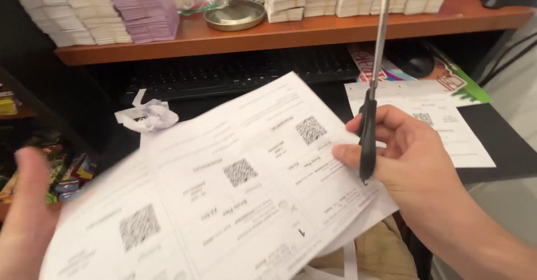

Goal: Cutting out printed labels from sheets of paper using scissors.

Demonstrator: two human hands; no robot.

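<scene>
Right hand (pixel 408 157) holds one scissors (pixel 372 84); sheet (pixel 224 190) shows three codes.

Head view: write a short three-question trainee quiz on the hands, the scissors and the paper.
1. True or false: the right hand holds the scissors with blades pointing up.
2. What lies crumpled by the keyboard? A) paper ball B) cloth C) glove
3. Which hand supports the printed sheet at its left end?

Key: 1 true. 2 A. 3 the left hand, blurred in this view.
</scene>
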